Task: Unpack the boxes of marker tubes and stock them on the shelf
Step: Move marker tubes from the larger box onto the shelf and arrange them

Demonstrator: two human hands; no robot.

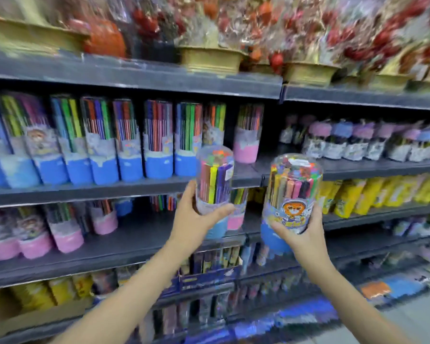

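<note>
My left hand grips a clear marker tube with a blue base, held upright in front of the dark shelf. My right hand grips a second clear marker tube with a bear label and a blue base, slightly lower and to the right. A row of blue-based marker tubes stands on that shelf, ending with a pink-based tube at its right. The stretch of shelf just right of the row is bare.
Pink-based tubes stand on the shelf below. Gold pots with red decorations fill the top shelf. Yellow packs and small bottles sit on the right-hand shelves. A blue display box stands lower down.
</note>
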